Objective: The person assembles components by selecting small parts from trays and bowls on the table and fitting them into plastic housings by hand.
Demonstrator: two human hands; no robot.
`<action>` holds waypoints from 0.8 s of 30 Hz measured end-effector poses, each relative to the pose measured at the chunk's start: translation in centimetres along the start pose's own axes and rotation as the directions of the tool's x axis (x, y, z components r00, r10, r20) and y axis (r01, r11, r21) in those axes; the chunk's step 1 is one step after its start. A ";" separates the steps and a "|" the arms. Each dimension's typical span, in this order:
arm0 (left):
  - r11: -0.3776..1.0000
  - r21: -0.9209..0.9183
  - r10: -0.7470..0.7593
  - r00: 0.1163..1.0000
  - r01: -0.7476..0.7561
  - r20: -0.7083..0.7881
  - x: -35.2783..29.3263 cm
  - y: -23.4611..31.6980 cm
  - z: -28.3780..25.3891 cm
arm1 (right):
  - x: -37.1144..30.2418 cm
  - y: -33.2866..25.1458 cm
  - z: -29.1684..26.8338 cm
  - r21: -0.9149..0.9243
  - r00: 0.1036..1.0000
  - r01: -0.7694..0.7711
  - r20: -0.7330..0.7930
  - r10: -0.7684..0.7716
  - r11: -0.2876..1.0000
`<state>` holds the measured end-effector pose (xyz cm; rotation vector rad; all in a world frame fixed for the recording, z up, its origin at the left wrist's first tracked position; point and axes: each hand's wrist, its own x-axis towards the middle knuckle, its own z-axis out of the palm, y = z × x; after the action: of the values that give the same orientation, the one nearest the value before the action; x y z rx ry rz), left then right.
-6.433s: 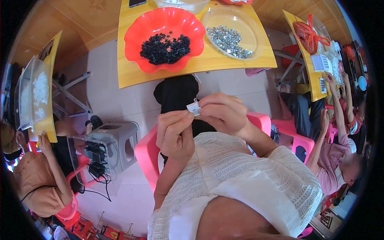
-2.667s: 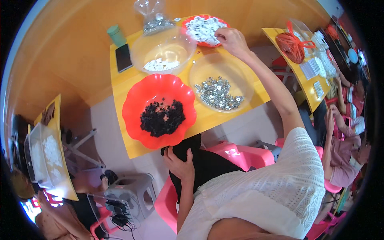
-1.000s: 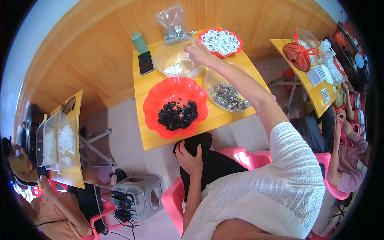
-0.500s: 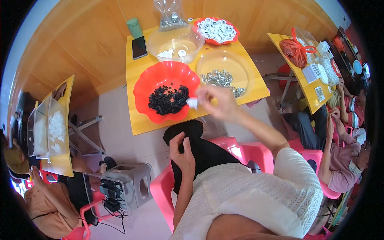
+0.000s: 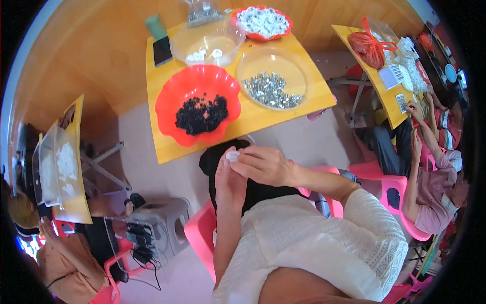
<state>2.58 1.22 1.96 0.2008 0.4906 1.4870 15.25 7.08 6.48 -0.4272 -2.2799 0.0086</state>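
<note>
Above my lap, my two hands meet around a small white round piece (image 5: 233, 156). My right hand (image 5: 267, 165) pinches it from the right, and my left hand (image 5: 230, 178) supports it from the left with its fingertips against it. My fingers hide part of the piece. Just beyond my hands on the table, a red scalloped bowl (image 5: 169, 91) holds a heap of small black parts (image 5: 201, 115). Beside it lies a clear round tray (image 5: 298, 63) with many small shiny metal parts (image 5: 271, 90).
On the yellow table (image 5: 154, 144) are also a clear basin (image 5: 177, 45) with a few white pieces, a red dish of white parts (image 5: 263, 23), a phone (image 5: 162, 50), a green canister (image 5: 155, 27) and a plastic bag (image 5: 202, 14). Other people sit at side tables; a grey stool (image 5: 164, 218) stands left.
My right hand has come back from beside the red bowl to my left hand, bringing the white piece. My left hand has risen to meet it. The view has shifted slightly.
</note>
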 end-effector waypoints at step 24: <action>0.924 0.228 -0.375 0.838 0.306 0.397 1.8 -0.4 -8.7 | 3.9 21.7 -0.1 0.023 0.736 -0.669 -0.115 0.667 0.743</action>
<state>-0.75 1.44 -6.24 0.5309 0.2594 1.0083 19.44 28.78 6.34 -1.2133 -1.8930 0.3192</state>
